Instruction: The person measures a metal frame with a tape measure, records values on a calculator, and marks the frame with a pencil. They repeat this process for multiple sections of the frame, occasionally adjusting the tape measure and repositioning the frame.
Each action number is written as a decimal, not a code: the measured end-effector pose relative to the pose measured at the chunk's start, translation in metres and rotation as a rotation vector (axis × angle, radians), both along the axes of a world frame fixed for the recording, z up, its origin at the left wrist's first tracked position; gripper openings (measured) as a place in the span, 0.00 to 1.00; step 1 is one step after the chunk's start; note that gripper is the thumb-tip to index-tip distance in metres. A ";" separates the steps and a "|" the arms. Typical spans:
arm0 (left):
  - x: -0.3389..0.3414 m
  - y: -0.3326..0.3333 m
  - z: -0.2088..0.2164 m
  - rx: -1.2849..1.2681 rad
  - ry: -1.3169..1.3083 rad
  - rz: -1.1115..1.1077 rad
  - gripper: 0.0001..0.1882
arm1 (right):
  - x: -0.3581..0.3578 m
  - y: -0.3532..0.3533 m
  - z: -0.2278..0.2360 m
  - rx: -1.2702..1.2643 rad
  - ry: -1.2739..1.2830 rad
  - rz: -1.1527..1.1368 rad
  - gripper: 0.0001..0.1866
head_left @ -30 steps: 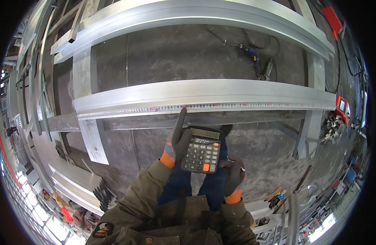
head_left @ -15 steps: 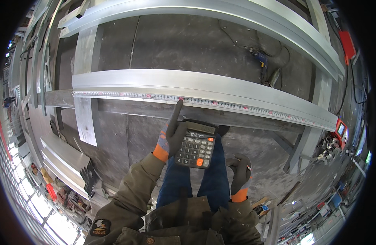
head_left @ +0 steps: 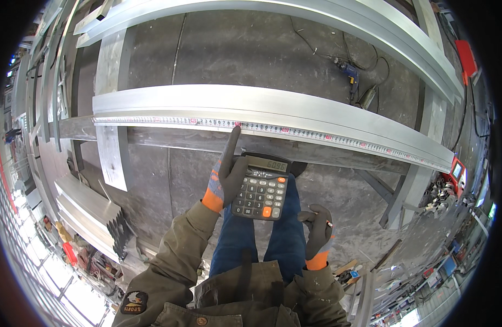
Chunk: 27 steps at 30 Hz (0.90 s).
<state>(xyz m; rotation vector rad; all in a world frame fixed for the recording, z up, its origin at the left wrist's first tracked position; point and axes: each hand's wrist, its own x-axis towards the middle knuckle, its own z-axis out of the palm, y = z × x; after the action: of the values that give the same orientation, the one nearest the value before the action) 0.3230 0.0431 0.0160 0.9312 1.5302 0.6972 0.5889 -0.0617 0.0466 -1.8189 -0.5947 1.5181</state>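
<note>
My left hand (head_left: 228, 177), in a grey work glove with an orange cuff, grips a black desk calculator (head_left: 261, 188) by its left edge. Its index finger stretches out and touches the lower edge of a tape measure (head_left: 283, 131) at a red mark. The tape lies drawn out along a long silver metal profile (head_left: 262, 103), and its red case (head_left: 456, 170) is at the right end. To the right of the calculator, my gloved right hand (head_left: 318, 231) is curled around a small thin thing; only a pale and red tip shows.
More long metal profiles (head_left: 294, 12) lie across the far side of the frame. A blue power drill (head_left: 349, 76) with its cord rests on the floor beyond the near profile. Stacked angled profiles (head_left: 90, 218) stand at left. Metal offcuts (head_left: 439, 191) are heaped at right.
The profile and tape sit slightly higher in the picture. My left hand and the calculator have shifted a little up and left, fingertip still at the tape. The right hand has barely moved.
</note>
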 end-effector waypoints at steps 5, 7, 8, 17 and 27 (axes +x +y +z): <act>0.000 -0.002 -0.001 -0.027 -0.023 0.009 0.40 | -0.003 -0.004 -0.005 0.019 0.051 -0.069 0.20; -0.001 -0.002 -0.002 -0.032 -0.029 0.004 0.39 | -0.004 -0.004 -0.005 0.012 0.046 -0.071 0.19; -0.001 -0.002 -0.003 -0.032 -0.030 0.000 0.39 | -0.005 -0.005 -0.005 0.011 0.045 -0.072 0.19; 0.000 -0.003 -0.005 -0.024 -0.042 0.017 0.40 | -0.008 -0.001 -0.006 0.010 0.041 -0.077 0.19; 0.000 -0.003 -0.007 -0.020 -0.043 0.009 0.40 | -0.009 0.004 0.000 -0.003 0.029 -0.054 0.18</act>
<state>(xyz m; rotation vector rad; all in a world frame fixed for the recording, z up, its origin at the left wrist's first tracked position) 0.3226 0.0399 0.0092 0.8896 1.5014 0.7023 0.5801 -0.0580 0.0468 -1.7982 -0.5253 1.5071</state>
